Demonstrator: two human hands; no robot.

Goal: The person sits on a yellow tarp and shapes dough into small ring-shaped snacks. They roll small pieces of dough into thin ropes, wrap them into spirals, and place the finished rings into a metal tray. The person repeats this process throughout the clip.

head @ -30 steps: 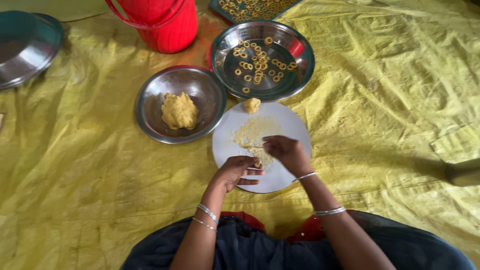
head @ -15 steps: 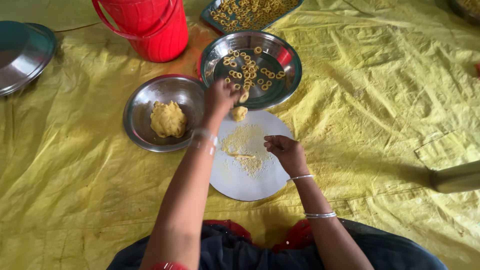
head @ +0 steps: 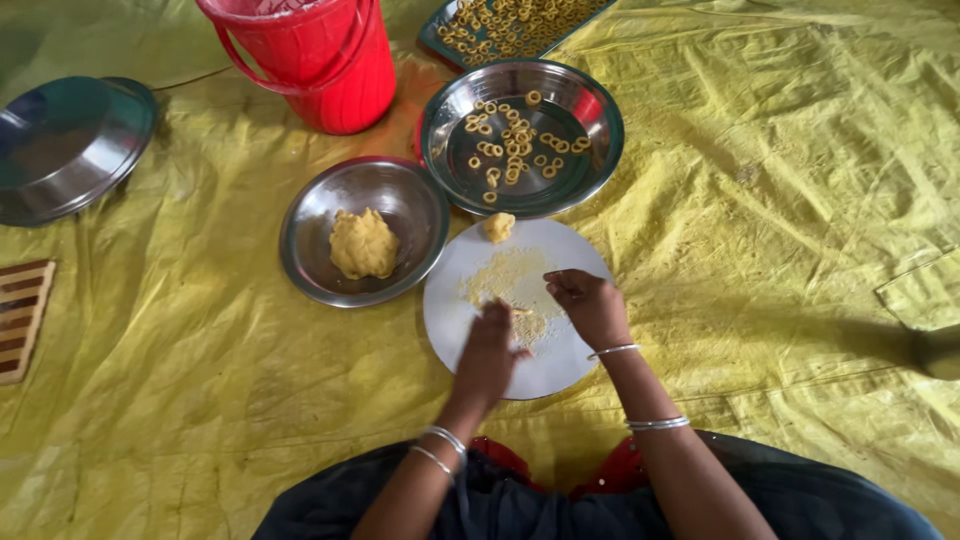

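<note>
Dough crumbs [head: 515,290] lie on the white round board [head: 455,320], under both hands. My left hand [head: 490,345] presses down, fingers curled; whether it grips anything I cannot tell. Right hand [head: 590,305] rests cupped beside. Dough lump [head: 363,243] in steel bowl [head: 310,260] nearby; rings [head: 510,150] in the plate [head: 600,120] beyond, within reach.

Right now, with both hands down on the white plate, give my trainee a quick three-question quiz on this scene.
1. True or false: the left hand and the right hand are both over the white round plate.
2. Which holds the big lump of yellow dough? A) the red bucket B) the small steel bowl C) the steel plate of dough rings
3. Fill in: the small dough piece lies at the white plate's ___ edge, near the dough rings.

Key: 1 true; 2 B; 3 far
</note>
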